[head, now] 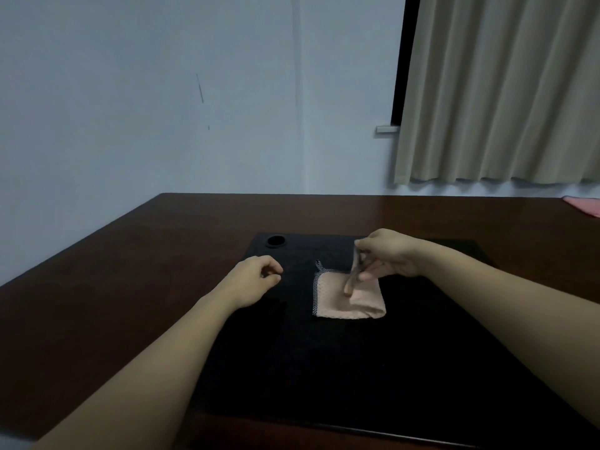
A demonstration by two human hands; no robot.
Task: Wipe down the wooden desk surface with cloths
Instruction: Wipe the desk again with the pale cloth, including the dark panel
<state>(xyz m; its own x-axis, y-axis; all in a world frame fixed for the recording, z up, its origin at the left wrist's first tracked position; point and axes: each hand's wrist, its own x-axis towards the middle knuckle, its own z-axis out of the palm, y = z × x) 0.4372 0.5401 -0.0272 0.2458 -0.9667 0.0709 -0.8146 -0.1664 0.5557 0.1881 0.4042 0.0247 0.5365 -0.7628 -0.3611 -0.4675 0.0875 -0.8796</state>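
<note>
A folded peach waffle-weave cloth with dark stitched edging (347, 298) lies on a large black rectangular mat (324, 368) that covers the middle of the dark brown wooden desk (130, 271). The right hand (386, 256) pinches one lifted corner of the cloth between thumb and fingers, raising that flap off the mat. The left hand (256, 276) hovers just to the cloth's left, fingers loosely curled, holding nothing. A round black recess (276, 241) sits near the mat's far left corner. The desk meets a pale bluish wall (162, 108); a beige pleated curtain (503, 92) hangs at the right. A pink cloth (584, 206) lies at the desk's far right, cut off by the frame edge. The dim light hides the mat's surface detail.
</note>
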